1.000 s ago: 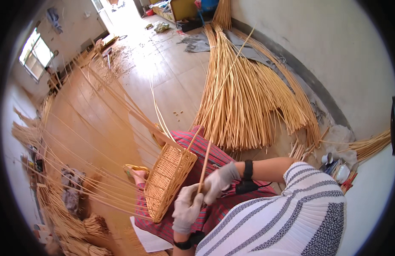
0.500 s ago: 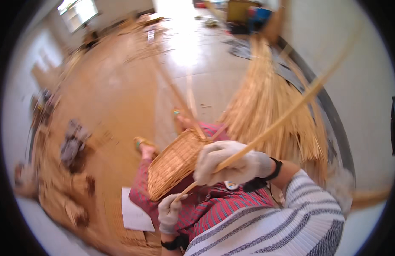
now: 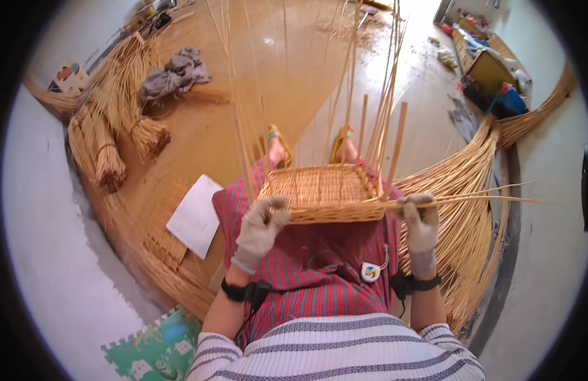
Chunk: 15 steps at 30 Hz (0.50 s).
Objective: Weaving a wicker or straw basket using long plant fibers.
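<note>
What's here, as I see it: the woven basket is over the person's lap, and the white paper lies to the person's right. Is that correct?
Not quite: the head view shows the white paper on the person's left, not right. The woven basket is indeed over the lap.

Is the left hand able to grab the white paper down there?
Probably yes, with a stretch: the left hand would first have to leave the near left corner of the basket, but the white paper lies low on that side, and nothing seems to cover it.
</note>
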Each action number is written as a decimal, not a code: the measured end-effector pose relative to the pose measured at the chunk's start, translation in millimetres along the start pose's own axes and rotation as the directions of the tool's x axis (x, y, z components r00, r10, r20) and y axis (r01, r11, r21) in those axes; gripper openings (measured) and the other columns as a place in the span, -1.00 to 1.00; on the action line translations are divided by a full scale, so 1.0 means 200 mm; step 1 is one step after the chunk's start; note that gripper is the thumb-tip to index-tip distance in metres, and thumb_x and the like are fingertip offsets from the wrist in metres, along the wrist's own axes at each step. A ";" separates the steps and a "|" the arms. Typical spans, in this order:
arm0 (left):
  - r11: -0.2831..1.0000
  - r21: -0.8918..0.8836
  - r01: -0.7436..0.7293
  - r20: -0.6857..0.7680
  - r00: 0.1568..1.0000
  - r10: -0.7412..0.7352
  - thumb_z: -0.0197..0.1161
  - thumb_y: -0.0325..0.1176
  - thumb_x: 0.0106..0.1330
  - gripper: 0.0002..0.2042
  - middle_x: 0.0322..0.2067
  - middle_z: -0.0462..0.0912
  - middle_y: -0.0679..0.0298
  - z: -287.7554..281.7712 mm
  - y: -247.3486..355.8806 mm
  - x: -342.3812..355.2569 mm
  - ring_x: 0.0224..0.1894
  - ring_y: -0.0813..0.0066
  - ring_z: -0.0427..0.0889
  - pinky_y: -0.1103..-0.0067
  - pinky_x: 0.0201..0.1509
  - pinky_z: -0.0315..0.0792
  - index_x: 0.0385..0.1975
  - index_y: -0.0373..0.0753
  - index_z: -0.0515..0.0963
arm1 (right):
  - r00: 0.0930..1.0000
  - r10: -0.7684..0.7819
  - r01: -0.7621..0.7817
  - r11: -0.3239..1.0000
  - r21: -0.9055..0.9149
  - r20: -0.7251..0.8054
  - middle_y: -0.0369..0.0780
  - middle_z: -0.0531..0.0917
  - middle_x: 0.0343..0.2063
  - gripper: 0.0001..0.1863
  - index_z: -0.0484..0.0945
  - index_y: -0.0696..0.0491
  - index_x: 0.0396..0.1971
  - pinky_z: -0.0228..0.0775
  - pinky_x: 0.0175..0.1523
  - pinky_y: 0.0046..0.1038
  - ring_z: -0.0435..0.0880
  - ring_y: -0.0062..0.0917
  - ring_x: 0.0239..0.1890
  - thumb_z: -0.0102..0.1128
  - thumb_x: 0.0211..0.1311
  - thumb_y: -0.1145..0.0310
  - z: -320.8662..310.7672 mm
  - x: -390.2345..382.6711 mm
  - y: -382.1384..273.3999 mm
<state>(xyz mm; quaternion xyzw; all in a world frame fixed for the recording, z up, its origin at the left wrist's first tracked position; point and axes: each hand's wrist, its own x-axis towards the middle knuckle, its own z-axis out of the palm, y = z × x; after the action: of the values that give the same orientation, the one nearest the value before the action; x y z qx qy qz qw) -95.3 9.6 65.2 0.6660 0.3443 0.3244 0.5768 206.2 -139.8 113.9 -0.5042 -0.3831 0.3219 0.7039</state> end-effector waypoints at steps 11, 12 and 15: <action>0.910 0.371 0.184 -0.261 0.961 -0.088 0.19 -0.52 0.36 -0.40 0.21 0.52 0.03 0.01 -0.35 -0.06 0.26 0.20 0.52 0.45 0.28 0.44 0.41 -0.19 0.20 | 0.936 0.217 -0.234 0.972 -0.031 -0.277 -0.23 0.69 -0.37 -0.91 0.50 0.08 -0.23 0.64 -0.25 -0.51 0.72 -0.54 -0.36 0.23 0.38 0.44 0.04 -0.03 0.32; 0.896 0.408 0.175 -0.255 0.964 -0.072 0.18 -0.53 0.36 -0.41 0.21 0.53 0.04 0.01 -0.35 -0.06 0.26 0.20 0.52 0.46 0.28 0.44 0.41 -0.18 0.22 | 0.934 0.284 -0.292 0.957 -0.005 -0.216 -0.23 0.69 -0.37 -0.91 0.50 0.07 -0.24 0.64 -0.27 -0.52 0.72 -0.54 -0.36 0.23 0.37 0.44 0.05 -0.05 0.35; 0.870 0.458 0.183 -0.263 0.963 -0.063 0.15 -0.56 0.36 -0.43 0.20 0.54 0.08 0.04 -0.34 -0.07 0.26 0.22 0.52 0.48 0.29 0.43 0.39 -0.17 0.26 | 0.921 0.363 -0.359 0.932 0.056 -0.139 -0.24 0.70 -0.37 -0.89 0.52 0.06 -0.24 0.64 -0.30 -0.55 0.73 -0.54 -0.37 0.27 0.35 0.42 0.03 -0.09 0.49</action>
<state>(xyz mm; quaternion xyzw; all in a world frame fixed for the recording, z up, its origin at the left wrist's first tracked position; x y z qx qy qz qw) -102.3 1.3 -2.8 0.7201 0.5228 0.2696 0.3680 185.1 -123.2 17.2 -0.5781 -0.2260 0.4135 0.6661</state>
